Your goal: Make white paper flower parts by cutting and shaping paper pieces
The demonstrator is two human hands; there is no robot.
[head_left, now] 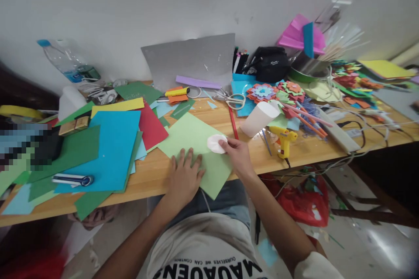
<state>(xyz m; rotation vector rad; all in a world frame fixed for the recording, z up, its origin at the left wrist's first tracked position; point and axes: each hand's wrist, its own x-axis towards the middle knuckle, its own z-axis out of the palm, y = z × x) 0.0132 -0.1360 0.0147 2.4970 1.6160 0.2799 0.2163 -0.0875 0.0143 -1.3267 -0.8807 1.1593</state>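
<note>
Printed shirt (196, 235) nearest, right hand (239, 155) pinches white disc (214, 144); pot (303, 65) holds sticks (334, 51).

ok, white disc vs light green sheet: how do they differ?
Shape: the white disc is round; the light green sheet has straight edges and corners.
Size: the disc is much smaller than the sheet.
Pose: the disc is pinched in the right hand; the sheet lies on the table, one corner past its edge.
Shared: both look like paper.
</note>
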